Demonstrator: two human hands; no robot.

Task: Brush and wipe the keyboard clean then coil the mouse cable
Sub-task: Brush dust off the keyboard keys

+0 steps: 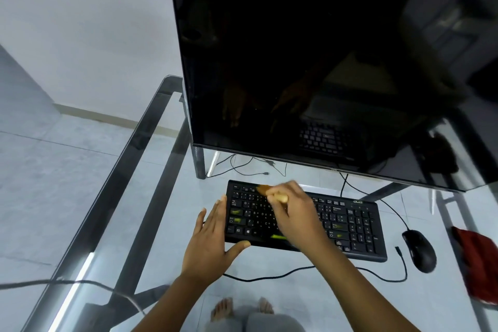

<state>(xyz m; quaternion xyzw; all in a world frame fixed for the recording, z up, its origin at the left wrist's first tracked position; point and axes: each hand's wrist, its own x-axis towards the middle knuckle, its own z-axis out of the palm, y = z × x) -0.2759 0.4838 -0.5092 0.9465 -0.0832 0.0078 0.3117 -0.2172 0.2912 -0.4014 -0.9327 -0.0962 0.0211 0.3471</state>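
Though blurred, brush (pixel 266 189) in right hand (pixel 295 214) — keyboard (pixel 355 224) middle hidden.

Blurred brush (pixel 263 188), red cloth (pixel 478 264) cut off at edge, keyboard (pixel 350 224) middle hidden

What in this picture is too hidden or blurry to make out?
Brush: head view, motion-blurred and mostly wrapped by the right hand; bristles unclear.
Keyboard: head view, middle keys hidden under that hand; key labels too small to read.
Red cloth: head view, cut off by the right edge.
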